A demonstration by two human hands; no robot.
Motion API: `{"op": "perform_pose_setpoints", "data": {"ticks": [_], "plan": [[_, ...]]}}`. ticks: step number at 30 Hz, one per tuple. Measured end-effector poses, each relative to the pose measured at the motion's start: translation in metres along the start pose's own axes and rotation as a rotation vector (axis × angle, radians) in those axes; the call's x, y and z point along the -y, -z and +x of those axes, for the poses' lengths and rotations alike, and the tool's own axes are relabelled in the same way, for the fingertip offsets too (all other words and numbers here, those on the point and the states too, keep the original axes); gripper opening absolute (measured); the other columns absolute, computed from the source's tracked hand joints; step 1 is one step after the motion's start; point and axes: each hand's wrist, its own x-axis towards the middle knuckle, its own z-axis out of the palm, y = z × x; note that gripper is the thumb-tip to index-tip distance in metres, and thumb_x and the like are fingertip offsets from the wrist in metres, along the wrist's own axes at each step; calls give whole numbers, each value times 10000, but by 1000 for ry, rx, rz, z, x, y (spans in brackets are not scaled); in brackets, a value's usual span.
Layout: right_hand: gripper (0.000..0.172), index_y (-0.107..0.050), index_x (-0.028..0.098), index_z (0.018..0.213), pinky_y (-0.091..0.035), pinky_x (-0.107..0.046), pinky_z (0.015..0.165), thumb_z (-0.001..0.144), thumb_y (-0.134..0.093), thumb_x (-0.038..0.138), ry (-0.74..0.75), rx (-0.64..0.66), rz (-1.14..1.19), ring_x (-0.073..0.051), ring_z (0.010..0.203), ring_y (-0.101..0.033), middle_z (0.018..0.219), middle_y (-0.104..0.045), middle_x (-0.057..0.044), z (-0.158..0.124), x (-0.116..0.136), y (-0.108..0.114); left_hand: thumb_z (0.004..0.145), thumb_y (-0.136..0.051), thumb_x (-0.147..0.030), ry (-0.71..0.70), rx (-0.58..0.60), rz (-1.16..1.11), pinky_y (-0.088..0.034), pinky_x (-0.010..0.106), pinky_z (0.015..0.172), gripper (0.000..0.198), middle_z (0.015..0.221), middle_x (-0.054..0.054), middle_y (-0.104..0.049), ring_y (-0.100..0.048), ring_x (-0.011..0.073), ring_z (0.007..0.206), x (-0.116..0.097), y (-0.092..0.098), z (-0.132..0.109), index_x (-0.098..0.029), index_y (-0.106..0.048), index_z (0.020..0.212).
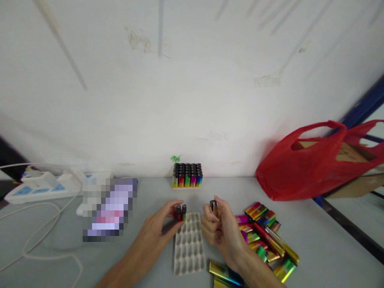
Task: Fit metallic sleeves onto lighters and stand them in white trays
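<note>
A white tray (189,248) with rows of oval hollows lies in front of me on the table. Two lighters with black tops, one a red lighter (179,214) and one a greenish lighter (184,213), stand upright at its far left corner. My left hand (160,224) has thumb and index finger around this pair. Just right of the tray, my right hand (220,226) is closed around another lighter (213,205), its black top showing above the curled fingers. Most of that lighter's body is hidden.
A packed block of lighters (187,178) stands against the wall. Shiny coloured lighters (267,236) lie heaped at right. Behind them is a red plastic bag (300,168) with cardboard. At left are a power strip (42,188), white cables (45,256) and a blurred phone (112,210).
</note>
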Motion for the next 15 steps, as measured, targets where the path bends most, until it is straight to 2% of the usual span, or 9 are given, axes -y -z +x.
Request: {"op": "perform_pose_setpoints", "data": {"ticks": [10,13,15], "plan": [[641,-351,284,605,-42,-261,425,814,-793,698,55,-133,-34,-69,451,-53,506,-160,152,-3,-3,-6,978,-729,-374,5,9,10,-687,445,1041,444,1201,33,-892,-852,318,1149,-1,0,1,-339,-731,1421],[687,-364,273,614,-59,-254,429,803,-823,748,74,-131,-34,-66,464,-63,521,-163,154,-1,-3,-5,933,-808,-410,8,-8,0,-674,495,1090,583,1309,61,-862,-838,335,1178,-7,4,2,-328,-680,1496],[698,-399,263,633,-55,-247,433,803,-830,784,82,-135,-49,-65,473,-64,529,-174,155,0,-2,-3,943,-827,-451,-39,-89,2,-652,515,1140,596,1461,64,-797,-800,345,1260,-19,11,-5,-343,-674,1509]]}}
